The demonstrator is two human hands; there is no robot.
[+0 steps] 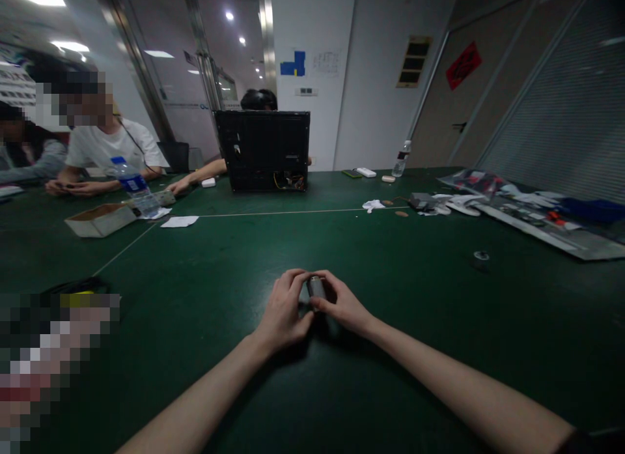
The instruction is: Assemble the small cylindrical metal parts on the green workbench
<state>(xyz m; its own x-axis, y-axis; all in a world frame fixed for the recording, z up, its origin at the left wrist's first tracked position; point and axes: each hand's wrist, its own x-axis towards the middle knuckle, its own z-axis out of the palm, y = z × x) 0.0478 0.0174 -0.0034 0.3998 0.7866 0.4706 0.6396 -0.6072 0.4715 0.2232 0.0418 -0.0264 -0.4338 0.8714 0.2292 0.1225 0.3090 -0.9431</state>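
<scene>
A small grey metallic cylinder with a lighter, brassy-looking end stands between my hands, at or just above the green tabletop. My right hand grips it, the thumb across its near side and the fingers curled behind. From the other side my left hand curves round it, its fingertips meeting the cylinder's top edge and its thumb low near the base. Part of the cylinder is hidden by my fingers, and its exact kind is unclear. A small clear and metallic piece lies to the right on the table.
A black open-backed case stands at the far side, a person behind it. Another person sits left near a water bottle and open box. A cluttered tray lies right, another bottle behind. Dark cables lie at left.
</scene>
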